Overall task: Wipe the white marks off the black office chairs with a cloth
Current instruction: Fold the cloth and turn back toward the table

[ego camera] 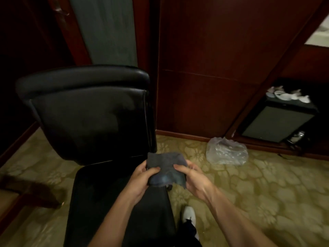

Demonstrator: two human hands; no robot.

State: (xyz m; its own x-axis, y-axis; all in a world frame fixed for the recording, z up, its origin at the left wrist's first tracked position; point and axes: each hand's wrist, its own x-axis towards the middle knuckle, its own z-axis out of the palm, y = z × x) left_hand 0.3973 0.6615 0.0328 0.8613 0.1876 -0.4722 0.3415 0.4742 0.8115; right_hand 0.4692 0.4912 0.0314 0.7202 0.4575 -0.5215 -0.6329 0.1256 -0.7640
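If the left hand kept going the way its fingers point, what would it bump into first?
The left hand points toward the right hand, gripping the cloth between them. So it would probably meet more cloth, then the right hand. Depth is hard to judge.

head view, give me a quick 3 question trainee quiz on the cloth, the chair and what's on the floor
1. True or false: both hands, left hand and right hand, hold the cloth.
2. Where is the cloth? A) flat on the chair seat B) held above the front of the black office chair C) on the carpet
3. Fill in: the clear plastic bag lies on the carpet to the ____ of the chair, near the wood-panelled wall.

Key: 1 true; 2 B; 3 right
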